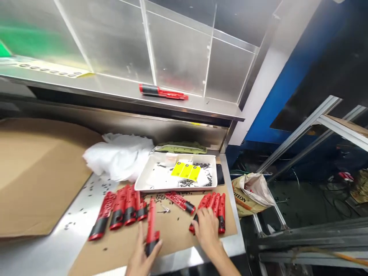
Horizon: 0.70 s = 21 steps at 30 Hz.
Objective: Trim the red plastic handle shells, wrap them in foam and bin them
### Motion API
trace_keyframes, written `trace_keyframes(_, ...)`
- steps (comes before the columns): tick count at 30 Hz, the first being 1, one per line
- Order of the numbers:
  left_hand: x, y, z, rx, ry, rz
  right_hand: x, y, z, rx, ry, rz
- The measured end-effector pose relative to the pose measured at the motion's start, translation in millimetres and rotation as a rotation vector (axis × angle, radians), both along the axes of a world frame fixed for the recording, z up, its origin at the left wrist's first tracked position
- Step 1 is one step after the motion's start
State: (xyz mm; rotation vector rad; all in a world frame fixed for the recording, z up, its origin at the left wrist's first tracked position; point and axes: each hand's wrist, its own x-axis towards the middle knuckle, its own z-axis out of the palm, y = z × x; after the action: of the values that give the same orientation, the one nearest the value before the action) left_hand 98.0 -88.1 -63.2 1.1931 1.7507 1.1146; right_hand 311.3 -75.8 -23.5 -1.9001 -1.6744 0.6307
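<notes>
Red-black casing point(151, 224) over the desk point(54, 251), in the half-closed left hand point(141, 256), right hand point(207, 229) curled over other casings point(222, 214) at three o'clock, hold unclear, white tray point(172, 189) at one o'clock containing yellow labels point(186, 171), black pieces point(188, 184)

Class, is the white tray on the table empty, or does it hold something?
Not empty: the white tray holds yellow labels and small black pieces, visible inside its low walls.
</notes>
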Motion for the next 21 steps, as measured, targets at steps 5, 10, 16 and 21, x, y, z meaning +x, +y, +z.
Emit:
trace_keyframes(5, 3, -6, -22.8, -0.024, 0.046, -0.048, -58, 62, -30.5, -0.115, -0.237, 0.074)
trace_keyframes(10, 1, 7, -27.5, -0.022, 0.027, -0.046, -52, 62, -27.5, -0.139, -0.288, 0.090)
trace_keyframes(16, -1, 24, -25.9, -0.024, 0.000, 0.083, -39, 31, -11.3, -0.130, -0.053, 0.040)
trace_keyframes(21, -6, 23, -0.3, 0.045, -0.041, 0.148, -28, 10, 10.0, -0.240, 0.450, 0.094)
